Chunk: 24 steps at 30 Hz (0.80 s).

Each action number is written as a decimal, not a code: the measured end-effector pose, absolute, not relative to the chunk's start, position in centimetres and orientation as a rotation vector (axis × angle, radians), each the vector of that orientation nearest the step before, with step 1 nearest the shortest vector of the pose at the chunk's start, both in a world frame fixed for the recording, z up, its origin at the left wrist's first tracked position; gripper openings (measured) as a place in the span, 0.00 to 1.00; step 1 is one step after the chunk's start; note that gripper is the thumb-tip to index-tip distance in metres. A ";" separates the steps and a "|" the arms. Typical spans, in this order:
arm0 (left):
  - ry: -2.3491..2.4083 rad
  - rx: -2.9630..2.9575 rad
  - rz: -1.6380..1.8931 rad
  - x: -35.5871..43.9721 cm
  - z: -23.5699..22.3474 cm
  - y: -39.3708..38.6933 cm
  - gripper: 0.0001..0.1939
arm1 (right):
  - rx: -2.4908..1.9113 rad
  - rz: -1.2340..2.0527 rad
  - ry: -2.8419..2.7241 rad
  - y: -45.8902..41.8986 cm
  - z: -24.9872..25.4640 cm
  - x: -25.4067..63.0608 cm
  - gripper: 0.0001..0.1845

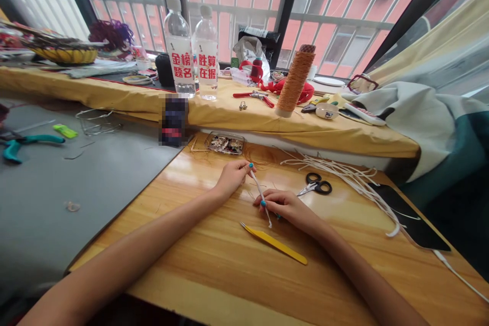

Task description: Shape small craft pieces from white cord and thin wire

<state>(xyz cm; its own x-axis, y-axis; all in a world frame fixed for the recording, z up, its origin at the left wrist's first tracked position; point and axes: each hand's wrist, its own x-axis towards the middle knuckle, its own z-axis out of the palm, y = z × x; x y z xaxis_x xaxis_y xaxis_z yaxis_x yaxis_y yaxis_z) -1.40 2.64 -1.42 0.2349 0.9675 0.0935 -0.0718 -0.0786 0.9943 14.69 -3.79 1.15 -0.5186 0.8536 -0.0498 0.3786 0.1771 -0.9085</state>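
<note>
A short white cord point(259, 187) runs slantwise between my two hands above the wooden table. My left hand point(234, 177) pinches its upper end between thumb and forefinger. Lower down, my right hand point(284, 206) grips the same cord, and a frayed or bent white tip sticks out below the fingers. Yellow tweezers point(274, 245) lie on the wood just in front of my right hand. Beyond that hand rest black-handled scissors point(318, 185). Thin brown strands are scattered on the table behind the cord.
White cords point(344, 175) lie bundled at the right, partly across a black phone point(410, 216) with a cable. A clear box point(225, 142) of small beads stands at the back. On the cloth-covered sill are two bottles point(206, 56), an orange thread spool point(296, 81) and red-handled pliers point(254, 96). Teal pliers point(28, 143) lie left.
</note>
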 end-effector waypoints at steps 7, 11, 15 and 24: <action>0.937 1.092 1.184 -1.5 -0.3 2.2 0.10 | -1.018 1.497 -2.120 -3.1 2.0 15.7 0.12; 0.913 0.987 1.246 -1.5 -0.4 2.2 0.09 | -1.061 1.626 -2.096 -3.1 2.5 16.0 0.13; 0.883 0.931 1.332 -1.8 -0.7 2.7 0.09 | -1.036 1.749 -1.965 -3.3 2.6 16.3 0.13; 0.675 1.166 1.142 -1.5 -0.8 2.3 0.14 | -1.077 1.680 -1.093 -2.3 0.6 15.8 0.21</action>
